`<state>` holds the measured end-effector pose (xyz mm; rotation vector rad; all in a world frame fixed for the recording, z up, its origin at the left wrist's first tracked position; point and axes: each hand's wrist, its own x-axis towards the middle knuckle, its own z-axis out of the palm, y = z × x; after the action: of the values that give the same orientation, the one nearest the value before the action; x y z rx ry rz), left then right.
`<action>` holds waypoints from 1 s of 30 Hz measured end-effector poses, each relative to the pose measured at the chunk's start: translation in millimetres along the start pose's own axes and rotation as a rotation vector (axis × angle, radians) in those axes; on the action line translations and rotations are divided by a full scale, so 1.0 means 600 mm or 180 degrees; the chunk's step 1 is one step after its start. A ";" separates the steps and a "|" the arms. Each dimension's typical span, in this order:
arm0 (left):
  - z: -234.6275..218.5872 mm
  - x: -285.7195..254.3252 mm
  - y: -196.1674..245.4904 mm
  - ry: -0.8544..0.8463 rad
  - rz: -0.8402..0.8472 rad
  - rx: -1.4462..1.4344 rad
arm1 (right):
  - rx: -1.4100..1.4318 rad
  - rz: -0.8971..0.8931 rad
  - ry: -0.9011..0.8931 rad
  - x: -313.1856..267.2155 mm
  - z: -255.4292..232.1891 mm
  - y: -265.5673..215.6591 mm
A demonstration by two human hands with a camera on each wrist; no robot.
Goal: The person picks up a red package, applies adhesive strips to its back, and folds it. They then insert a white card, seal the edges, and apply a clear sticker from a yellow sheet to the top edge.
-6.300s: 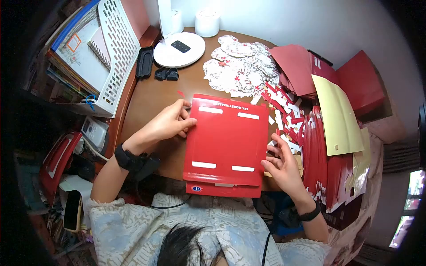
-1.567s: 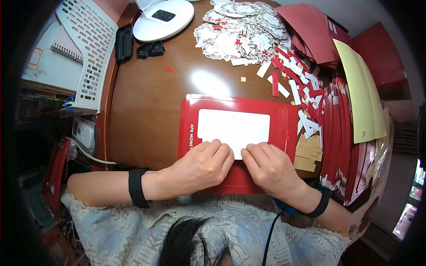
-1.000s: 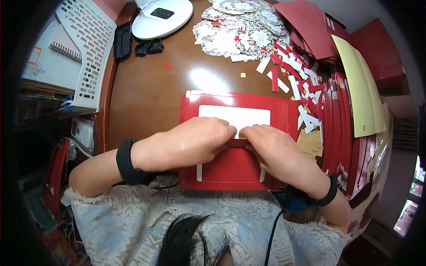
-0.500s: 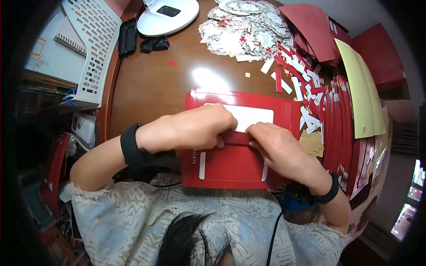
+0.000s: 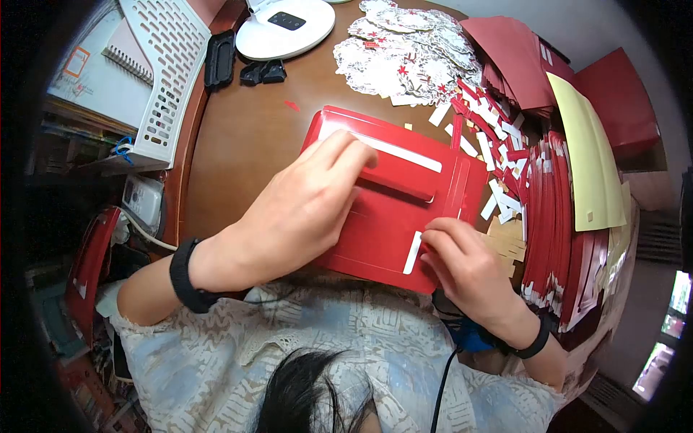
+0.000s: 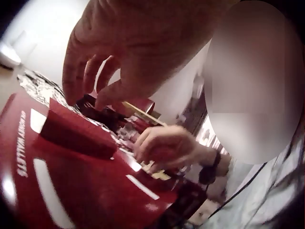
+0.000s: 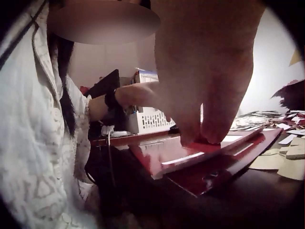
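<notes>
- The red card sheet [image 5: 393, 209] lies tilted on the bench [image 5: 245, 144], right in front of the person, its near edge off the bench edge toward the lap.
- It looks thin, light and glossy, so I judge it slides easily and creases for good wherever it is bent; a raised flap [image 5: 397, 177] stands up along its middle.
- The left hand [image 5: 303, 209] lies over the sheet's left half, its grip spread, fingers straight and pressing near the flap.
- The right hand [image 5: 469, 270] holds the near right corner, its grip pinching the card edge beside a white slot [image 5: 412, 252].
- Best hold, in my view: the edges and corners, with flat fingers on the face, never across the cut slots, which would tear or buckle.
- The bench is polished brown wood, smooth and shiny, so little friction under the card.
- To the right stand stacked red cards [image 5: 548, 209] and a yellow sheet [image 5: 585, 166]; paper scraps [image 5: 484, 123] and patterned cut-outs [image 5: 404, 50] lie beyond.
- At far left sit a white tray [image 5: 170, 79] and a white lamp base [image 5: 285, 29].
</notes>
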<state>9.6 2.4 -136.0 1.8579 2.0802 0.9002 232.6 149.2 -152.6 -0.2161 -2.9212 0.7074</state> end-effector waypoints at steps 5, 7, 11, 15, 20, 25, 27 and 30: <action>-0.019 -0.029 0.006 -0.0662 -0.0950 -0.0904 | 0.0016 -0.0427 -0.0096 0.001 0.027 0.005; -0.018 -0.027 0.001 -0.1131 -0.1692 -0.1609 | -0.0219 -0.0516 -0.0102 0.003 0.034 0.002; -0.006 -0.023 -0.014 -0.1245 -0.2094 -0.1906 | -0.0158 -0.0510 -0.0061 0.005 0.037 0.004; 0.003 -0.031 -0.037 -0.1281 -0.2528 -0.2370 | -0.0056 -0.0477 -0.0065 -0.001 0.038 0.008; -0.001 -0.024 -0.034 -0.1360 -0.2712 -0.2666 | -0.0092 -0.0501 -0.0049 -0.001 0.033 0.004; 0.004 -0.018 -0.024 -0.1219 -0.3118 -0.3177 | -0.0673 -0.0474 -0.0117 0.001 0.032 -0.007; 0.007 -0.023 -0.032 -0.1131 -0.3050 -0.3301 | -0.0717 -0.0474 -0.0098 0.000 0.037 -0.007; 0.013 -0.028 -0.033 -0.1048 -0.2395 -0.2874 | -0.0842 -0.0530 -0.0049 0.004 0.037 -0.011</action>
<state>0.7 -11.7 -157.2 0.6334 1.5380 0.9738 226.2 133.7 -168.8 0.0089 -2.9947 0.2992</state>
